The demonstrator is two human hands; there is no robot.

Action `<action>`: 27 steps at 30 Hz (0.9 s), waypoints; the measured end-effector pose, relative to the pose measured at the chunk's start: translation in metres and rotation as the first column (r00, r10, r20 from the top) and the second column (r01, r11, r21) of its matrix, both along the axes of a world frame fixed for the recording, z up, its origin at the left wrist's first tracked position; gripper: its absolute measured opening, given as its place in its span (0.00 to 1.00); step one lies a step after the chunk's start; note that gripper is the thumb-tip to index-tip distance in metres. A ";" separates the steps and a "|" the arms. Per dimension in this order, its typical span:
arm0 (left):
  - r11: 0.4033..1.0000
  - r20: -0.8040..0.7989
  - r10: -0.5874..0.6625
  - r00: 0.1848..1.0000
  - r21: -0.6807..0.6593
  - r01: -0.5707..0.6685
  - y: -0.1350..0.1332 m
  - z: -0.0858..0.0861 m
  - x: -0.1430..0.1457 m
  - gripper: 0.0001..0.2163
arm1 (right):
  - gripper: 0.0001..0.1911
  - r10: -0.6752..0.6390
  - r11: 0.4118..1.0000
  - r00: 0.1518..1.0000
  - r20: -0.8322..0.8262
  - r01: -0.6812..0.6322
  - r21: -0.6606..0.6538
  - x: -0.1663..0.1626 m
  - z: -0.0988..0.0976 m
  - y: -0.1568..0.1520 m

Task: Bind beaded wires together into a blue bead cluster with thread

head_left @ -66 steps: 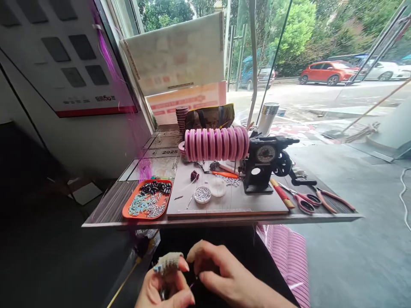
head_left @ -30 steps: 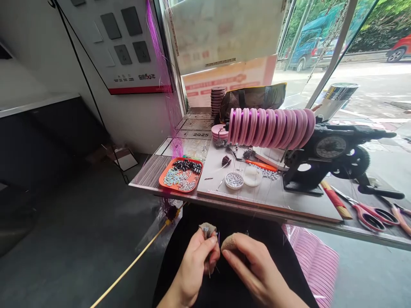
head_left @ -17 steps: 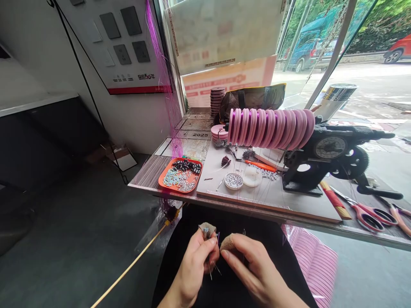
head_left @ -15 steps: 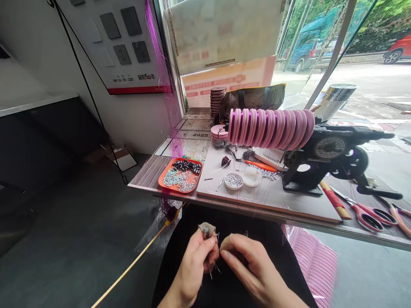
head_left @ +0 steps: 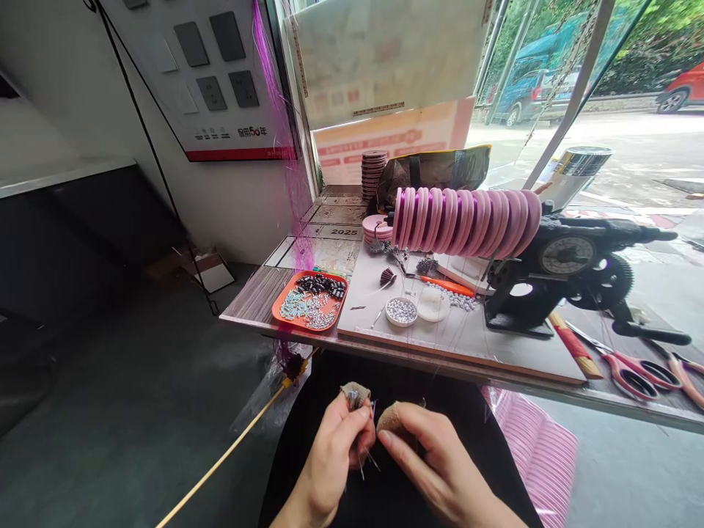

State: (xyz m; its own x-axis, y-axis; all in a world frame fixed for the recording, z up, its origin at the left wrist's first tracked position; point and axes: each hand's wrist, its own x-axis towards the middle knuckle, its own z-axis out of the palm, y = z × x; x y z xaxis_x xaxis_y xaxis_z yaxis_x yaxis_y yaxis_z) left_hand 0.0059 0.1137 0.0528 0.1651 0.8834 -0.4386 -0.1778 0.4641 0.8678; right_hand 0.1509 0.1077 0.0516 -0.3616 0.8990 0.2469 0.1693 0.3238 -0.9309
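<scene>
Above my lap, my left hand (head_left: 342,438) is closed in a pinch, its index fingertip wrapped in beige tape. Thin metal wires (head_left: 369,457) stick out below its fingers, and a small shiny bit shows by the thumb. Just to the right, apart from it, my right hand (head_left: 426,446) pinches thumb against a finger wrapped in beige tape (head_left: 389,418). What lies in that pinch is too small to make out. Nearest on the table edge are an orange tray (head_left: 276,312) of beads and a small white dish (head_left: 401,323) of silvery beads.
A black hand-cranked winder (head_left: 520,304) carries a row of pink spools (head_left: 467,222) wound with purple thread. Scissors (head_left: 632,370) lie at the right. An orange-handled tool (head_left: 448,286) rests on the white board (head_left: 467,345). A thin yellow stick (head_left: 231,444) slants at left.
Both hands hold nearly the same pose and place. The view has shifted very slightly; nothing on the table has visibly moved.
</scene>
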 end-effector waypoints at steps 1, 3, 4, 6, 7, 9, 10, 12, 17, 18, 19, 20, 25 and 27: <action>1.000 0.000 0.000 1.000 -0.002 0.000 0.000 0.000 0.000 0.10 | 0.11 -0.006 1.000 1.000 0.011 0.006 0.001 0.000 -0.001 0.000; 1.000 -0.009 -0.013 1.000 0.011 0.013 0.000 0.001 0.000 0.11 | 0.12 -0.047 0.999 0.998 0.048 0.046 0.020 0.000 -0.003 0.000; 0.999 -0.024 -0.021 0.999 0.030 0.022 0.000 0.001 0.000 0.11 | 0.12 -0.082 0.996 0.994 0.075 0.079 0.037 0.000 -0.004 0.001; 0.994 -0.090 -0.035 0.995 0.099 0.044 -0.001 0.002 -0.001 0.10 | 0.11 -0.169 0.983 0.975 0.144 0.157 0.092 0.000 -0.006 0.002; 0.987 -0.143 -0.035 0.989 0.147 0.056 -0.002 0.003 -0.001 0.10 | 0.11 -0.209 0.974 0.962 0.177 0.189 0.124 0.001 -0.007 0.002; 0.966 -0.280 -0.014 0.960 0.244 0.085 -0.003 0.004 -0.003 0.09 | 0.10 -0.260 0.959 0.938 0.230 0.224 0.173 0.001 -0.008 0.002; 0.953 -0.353 0.002 0.935 0.285 0.106 -0.003 0.004 -0.003 0.09 | 0.10 -0.271 0.955 0.931 0.243 0.228 0.191 0.002 -0.008 0.002; 0.931 -0.475 0.021 0.880 0.331 0.157 -0.004 0.006 -0.004 0.10 | 0.10 -0.275 0.952 0.930 0.243 0.227 0.206 0.002 -0.007 0.002; 0.915 -0.511 0.034 0.859 0.361 0.179 -0.004 0.008 -0.002 0.09 | 0.10 -0.280 0.952 0.934 0.222 0.239 0.193 0.002 -0.007 0.002; 0.914 -0.500 0.040 0.865 0.369 0.170 -0.003 0.008 -0.002 0.08 | 0.10 -0.280 0.952 0.934 0.220 0.240 0.192 0.002 -0.008 0.002; 0.912 -0.488 0.041 0.872 0.374 0.167 -0.003 0.008 -0.001 0.08 | 0.10 -0.281 0.951 0.935 0.217 0.241 0.193 0.001 -0.008 0.001; 0.910 -0.474 0.042 0.879 0.381 0.162 -0.003 0.007 -0.001 0.09 | 0.10 -0.279 0.951 0.936 0.213 0.239 0.195 0.001 -0.008 0.001; 0.920 -0.408 0.033 0.913 0.369 0.131 -0.003 0.003 0.000 0.08 | 0.11 -0.265 0.955 0.941 0.212 0.225 0.196 0.001 -0.009 0.001; 0.922 -0.369 0.039 0.929 0.372 0.109 -0.002 0.003 0.000 0.07 | 0.09 -0.267 0.956 0.941 0.209 0.231 0.182 0.003 -0.008 0.001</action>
